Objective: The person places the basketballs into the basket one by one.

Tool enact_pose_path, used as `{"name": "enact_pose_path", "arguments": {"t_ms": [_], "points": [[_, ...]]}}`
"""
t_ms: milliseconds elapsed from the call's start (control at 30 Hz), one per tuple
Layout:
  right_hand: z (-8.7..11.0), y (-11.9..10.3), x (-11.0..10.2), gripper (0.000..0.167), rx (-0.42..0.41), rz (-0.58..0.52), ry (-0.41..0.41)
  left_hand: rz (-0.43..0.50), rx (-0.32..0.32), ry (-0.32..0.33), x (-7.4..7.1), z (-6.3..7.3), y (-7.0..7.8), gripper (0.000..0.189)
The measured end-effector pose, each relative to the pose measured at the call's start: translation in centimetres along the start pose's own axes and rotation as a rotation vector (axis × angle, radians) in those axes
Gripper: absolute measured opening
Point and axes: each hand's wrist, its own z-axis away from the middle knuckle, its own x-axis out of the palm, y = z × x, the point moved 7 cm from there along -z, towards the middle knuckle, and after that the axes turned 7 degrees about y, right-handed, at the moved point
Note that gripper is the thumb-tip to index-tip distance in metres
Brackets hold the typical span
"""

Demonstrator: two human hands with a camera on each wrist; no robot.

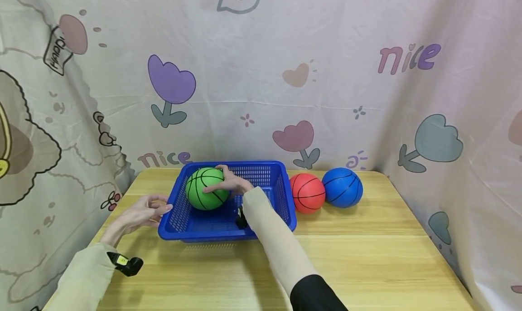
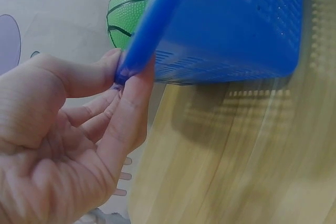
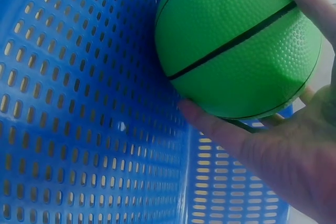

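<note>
A green ball (image 1: pixel 201 193) with black basketball lines is inside the blue plastic basket (image 1: pixel 228 235), toward its left end. My right hand (image 1: pixel 235 184) reaches into the basket and grips the ball from its right side, thumb and fingers spread around it. In the right wrist view the green ball (image 3: pixel 236 40) is close to the perforated wall (image 3: pixel 94 129). On the basket's left side, my left hand (image 1: pixel 140 213) pinches the rim. The left wrist view has the rim (image 2: pixel 157 19) between thumb and fingers, and part of the green ball (image 2: pixel 128 11) behind it.
A red ball (image 1: pixel 307 193) stands close beside the basket's right side, with a blue ball (image 1: pixel 342 187) just right of it. Everything is on a light wooden table (image 1: pixel 359 256). A patterned curtain (image 1: pixel 244 75) hangs behind the table and at both sides.
</note>
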Motion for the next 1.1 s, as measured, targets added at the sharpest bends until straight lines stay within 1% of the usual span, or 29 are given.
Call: {"name": "enact_pose_path", "arguments": {"t_ms": [300,500,667,833,900,933,1000,1100], "points": [[0.1,-0.1,-0.1,0.096,-0.004,0.038,0.009,0.013,0.004,-0.004,0.1,0.1,0.3,0.065],[0.4,-0.4,-0.2,0.095,-0.026,0.127,0.003,0.005,-0.002,0.000,0.1,0.1,0.1,0.066],[0.8,-0.7,-0.4,0.095,-0.024,0.166,-0.017,0.006,-0.001,-0.002,0.1,0.1,0.0,0.066],[1.3,-1.1,-1.2,0.096,-0.030,0.226,-0.030,0.004,-0.020,0.004,0.0,0.0,-0.1,0.067],[1.6,-1.3,-1.8,0.095,-0.044,0.255,-0.034,0.005,-0.028,0.006,0.0,0.0,-0.2,0.068],[1.9,-1.6,-2.3,0.096,-0.060,0.295,-0.034,0.005,-0.031,0.007,0.0,0.0,-0.2,0.068],[2.5,-2.2,-3.2,0.095,-0.105,0.362,-0.037,0.005,-0.032,0.006,0.0,0.1,-0.1,0.069],[4.0,-3.4,-5.2,0.094,-0.199,0.437,-0.021,0.007,-0.036,0.005,0.0,0.1,-0.1,0.069]]}}
